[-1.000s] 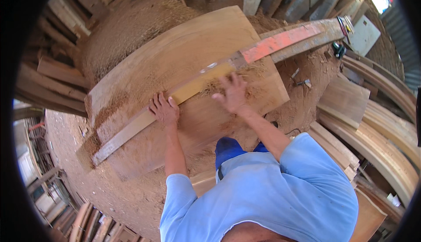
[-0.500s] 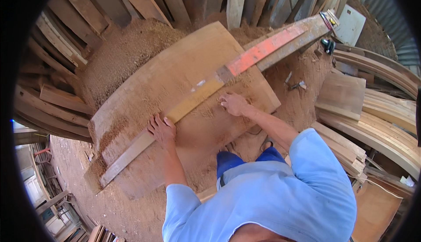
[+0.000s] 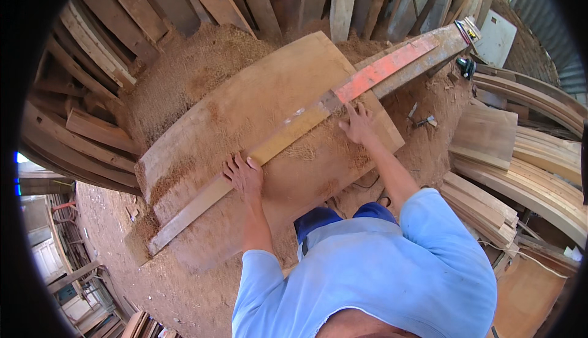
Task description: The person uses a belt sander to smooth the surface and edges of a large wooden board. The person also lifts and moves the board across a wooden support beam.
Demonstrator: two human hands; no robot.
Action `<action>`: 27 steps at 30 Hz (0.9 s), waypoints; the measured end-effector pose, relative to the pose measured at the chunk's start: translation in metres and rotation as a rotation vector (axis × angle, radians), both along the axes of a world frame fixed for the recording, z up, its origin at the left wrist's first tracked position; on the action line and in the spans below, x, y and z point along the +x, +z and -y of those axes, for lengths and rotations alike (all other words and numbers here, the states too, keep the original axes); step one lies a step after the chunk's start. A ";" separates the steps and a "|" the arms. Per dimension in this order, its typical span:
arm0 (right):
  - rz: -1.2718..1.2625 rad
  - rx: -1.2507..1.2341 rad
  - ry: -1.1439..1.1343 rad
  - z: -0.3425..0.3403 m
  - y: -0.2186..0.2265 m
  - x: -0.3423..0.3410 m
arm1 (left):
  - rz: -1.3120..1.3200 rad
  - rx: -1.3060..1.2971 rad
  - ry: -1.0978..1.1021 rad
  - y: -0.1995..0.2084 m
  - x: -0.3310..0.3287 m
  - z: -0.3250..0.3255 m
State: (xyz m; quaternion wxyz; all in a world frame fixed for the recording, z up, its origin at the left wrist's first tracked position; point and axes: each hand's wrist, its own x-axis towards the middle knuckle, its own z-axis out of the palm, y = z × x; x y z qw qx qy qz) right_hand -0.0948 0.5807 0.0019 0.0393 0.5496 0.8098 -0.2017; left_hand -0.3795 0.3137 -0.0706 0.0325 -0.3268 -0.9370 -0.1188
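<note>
A long straightedge (image 3: 291, 131), bare at its near left end, yellow in the middle and red-orange toward the far right, lies diagonally across a broad wooden panel (image 3: 300, 68). Sawdust and shavings are scattered over the panel. My left hand (image 3: 245, 175) is closed on the straightedge left of its yellow stretch, fingers over the bar. My right hand (image 3: 360, 125) is open, its fingers spread at the near edge of the bar, by the start of the red part; whether the fingertips touch the bar is hard to tell.
Beneath the panel, a beam (image 3: 450, 42) sticks out at the far right. A sawdust heap (image 3: 177, 87) rises behind the panel. Boards (image 3: 263, 1) lean along the back, and curved timber (image 3: 539, 175) is stacked at right. Small dark tools (image 3: 422, 120) lie on the ground.
My right hand has moved up and right from the shavings to the bar's edge, its curled fingers now spread. My left hand stays on the straightedge. The whole view has shifted slightly.
</note>
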 end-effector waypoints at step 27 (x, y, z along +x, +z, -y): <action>-0.331 -0.084 -0.353 0.121 -0.100 0.260 | 0.161 -0.342 -0.528 0.007 0.049 -0.130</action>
